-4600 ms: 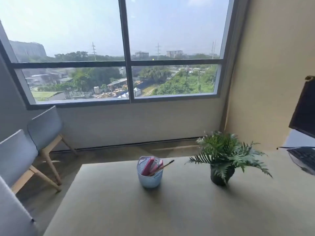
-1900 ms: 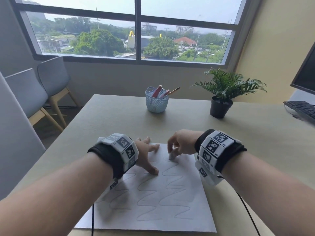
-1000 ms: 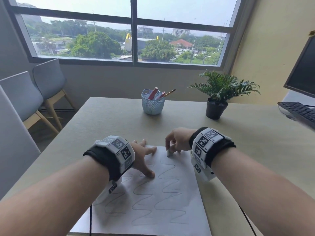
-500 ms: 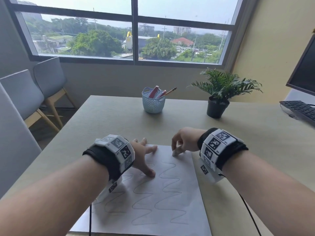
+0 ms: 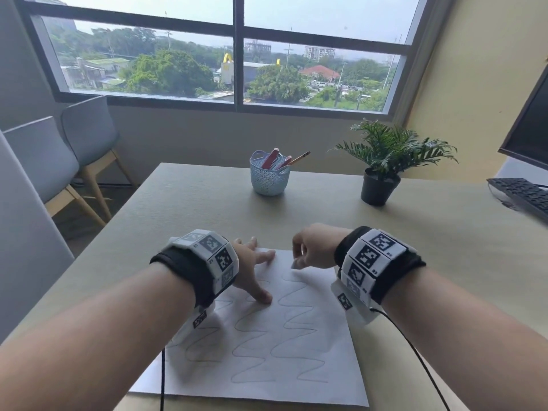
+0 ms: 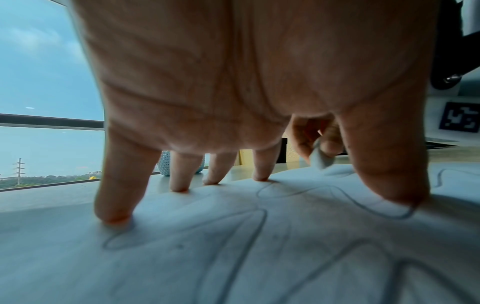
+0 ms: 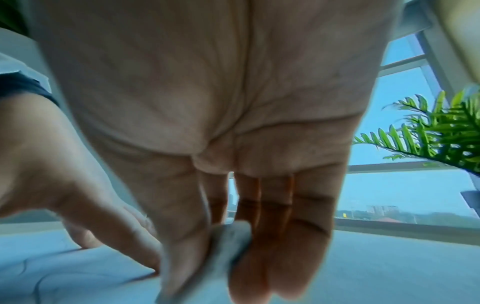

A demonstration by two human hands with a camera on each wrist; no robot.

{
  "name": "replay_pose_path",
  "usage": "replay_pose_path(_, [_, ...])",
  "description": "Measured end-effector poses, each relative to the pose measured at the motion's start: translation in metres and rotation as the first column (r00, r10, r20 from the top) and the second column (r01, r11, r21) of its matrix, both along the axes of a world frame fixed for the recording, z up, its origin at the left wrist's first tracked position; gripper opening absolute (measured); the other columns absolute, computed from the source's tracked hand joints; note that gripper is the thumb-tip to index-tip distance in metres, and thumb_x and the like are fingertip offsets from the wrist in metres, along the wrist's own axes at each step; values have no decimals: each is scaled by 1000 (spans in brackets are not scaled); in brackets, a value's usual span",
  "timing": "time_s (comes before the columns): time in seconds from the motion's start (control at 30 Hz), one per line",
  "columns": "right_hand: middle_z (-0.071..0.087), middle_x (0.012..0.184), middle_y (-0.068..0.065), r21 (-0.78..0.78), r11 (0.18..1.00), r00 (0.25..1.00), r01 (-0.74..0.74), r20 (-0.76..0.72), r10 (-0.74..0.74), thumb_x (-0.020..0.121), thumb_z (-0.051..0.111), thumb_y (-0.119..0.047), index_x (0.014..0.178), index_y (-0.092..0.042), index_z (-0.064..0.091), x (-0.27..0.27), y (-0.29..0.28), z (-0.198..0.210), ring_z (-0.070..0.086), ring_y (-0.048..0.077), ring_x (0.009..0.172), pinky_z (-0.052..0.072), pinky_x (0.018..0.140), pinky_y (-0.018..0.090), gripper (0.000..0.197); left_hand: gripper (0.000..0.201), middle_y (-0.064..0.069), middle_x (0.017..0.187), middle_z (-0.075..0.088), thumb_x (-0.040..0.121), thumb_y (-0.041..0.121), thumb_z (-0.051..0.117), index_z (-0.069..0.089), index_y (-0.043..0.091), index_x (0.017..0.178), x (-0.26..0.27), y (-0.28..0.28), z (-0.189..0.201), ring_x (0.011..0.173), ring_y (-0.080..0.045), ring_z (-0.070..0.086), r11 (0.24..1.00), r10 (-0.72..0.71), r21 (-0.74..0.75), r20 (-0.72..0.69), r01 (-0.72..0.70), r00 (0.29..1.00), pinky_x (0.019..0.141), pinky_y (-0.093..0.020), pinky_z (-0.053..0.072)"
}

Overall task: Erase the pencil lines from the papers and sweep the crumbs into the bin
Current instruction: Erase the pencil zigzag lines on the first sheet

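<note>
A white paper (image 5: pixel 299 351) with wavy pencil lines (image 5: pixel 292 321) lies on the beige table (image 5: pixel 444 262) in front of me. My left hand (image 5: pixel 252 271) presses its spread, straight fingertips (image 6: pixel 114 218) on the sheet's upper left part, holding it flat. My right hand (image 5: pixel 311 250) pinches a small white eraser (image 5: pixel 295 264) between thumb and fingers, its tip on the paper near the top edge. The eraser (image 7: pixel 223 251) shows blurred in the right wrist view and beyond my left thumb as the eraser (image 6: pixel 320 159) in the left wrist view. No bin is in view.
A light blue basket (image 5: pixel 269 179) with pens and a pencil stands at the table's far middle. A potted plant (image 5: pixel 382 170) sits to its right. A keyboard (image 5: pixel 525 194) and monitor (image 5: pixel 530 120) are at the far right. Two grey chairs (image 5: pixel 59 161) stand left of the table.
The right hand with the eraser has shifted back and forth over the top of the paper, now slightly left again. The left hand has stayed pressed on the sheet.
</note>
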State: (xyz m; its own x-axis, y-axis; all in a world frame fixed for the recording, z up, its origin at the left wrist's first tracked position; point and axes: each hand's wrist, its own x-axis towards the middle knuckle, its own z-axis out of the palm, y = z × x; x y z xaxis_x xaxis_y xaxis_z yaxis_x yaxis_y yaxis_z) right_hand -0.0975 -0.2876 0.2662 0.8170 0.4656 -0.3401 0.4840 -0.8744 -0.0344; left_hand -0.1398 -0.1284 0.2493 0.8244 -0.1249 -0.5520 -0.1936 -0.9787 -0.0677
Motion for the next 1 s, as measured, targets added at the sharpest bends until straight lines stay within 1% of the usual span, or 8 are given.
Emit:
replay_pose_path(0.1, [68, 111, 4, 52, 999, 999, 14, 42, -16, 91, 63, -32, 111, -13, 68, -1, 7, -1, 61, 22, 103, 43, 75, 25, 28, 101, 2, 159, -13, 75, 74, 56, -4, 43, 149, -1, 0, 0, 147, -27, -2, 1000, 0, -5, 8, 0, 1000, 114, -52, 9])
replay_pose_path(0.27, [65, 102, 0, 74, 997, 1000, -24, -19, 25, 88, 66, -34, 106, -18, 68, -16, 9, -7, 55, 17, 85, 45, 72, 26, 24, 101, 0, 159, -13, 75, 73, 56, -5, 42, 150, 0, 0, -1, 146, -29, -3, 1000, 1, -4, 6, -1, 1000, 114, -51, 9])
replay_pose_path(0.43, [69, 101, 0, 72, 997, 999, 20, -28, -18, 83, 72, -37, 102, -17, 72, -10, 12, -2, 59, 17, 87, 48, 76, 27, 28, 101, -1, 159, -12, 76, 73, 55, -6, 41, 150, 0, -1, 0, 146, -29, -2, 1000, -6, 8, 6, 6, 1000, 114, -51, 10])
replay_pose_path(0.53, [70, 104, 3, 63, 998, 1000, 23, 5, -23, 85, 70, -34, 104, -15, 72, -10, 14, -1, 62, 20, 94, 45, 71, 25, 26, 101, -1, 159, -12, 76, 73, 55, -5, 41, 150, 0, -1, 0, 147, -28, -1, 1000, 0, -2, 9, 0, 1000, 114, -50, 10])
replay_pose_path(0.63, [68, 104, 2, 39, 999, 1000, -27, 17, 26, 89, 65, -30, 104, -15, 71, -19, 15, -7, 59, 20, 87, 40, 68, 23, 22, 101, 0, 159, -12, 75, 73, 56, -5, 42, 150, 1, -1, -1, 147, -28, -2, 1000, 5, -7, 11, -5, 1000, 114, -50, 9])
replay_pose_path(0.73, [69, 101, 0, 40, 999, 1000, -18, -20, 19, 85, 70, -33, 101, -17, 72, -19, 14, -5, 57, 16, 82, 42, 67, 24, 22, 101, 1, 159, -13, 75, 73, 57, -4, 43, 150, 1, 0, -1, 147, -28, -2, 1000, 10, -15, 11, -10, 1000, 114, -50, 9])
replay_pose_path(0.9, [68, 106, 2, 56, 998, 1000, 14, 4, -14, 87, 68, -34, 107, -15, 71, -13, 13, -1, 59, 19, 91, 40, 70, 23, 27, 101, 2, 159, -13, 75, 74, 56, -4, 43, 150, -1, -1, 1, 147, -27, -2, 1000, 20, -15, 9, -20, 1000, 115, -51, 9])
replay_pose_path(1.0, [65, 100, -1, 46, 999, 1000, -16, -16, 17, 87, 68, -33, 104, -19, 70, -21, 9, -5, 56, 17, 84, 40, 68, 24, 23, 100, 3, 159, -12, 74, 74, 55, -4, 44, 150, -2, -1, 1, 147, -26, -2, 1000, 19, -10, 14, -19, 1000, 114, -50, 8])
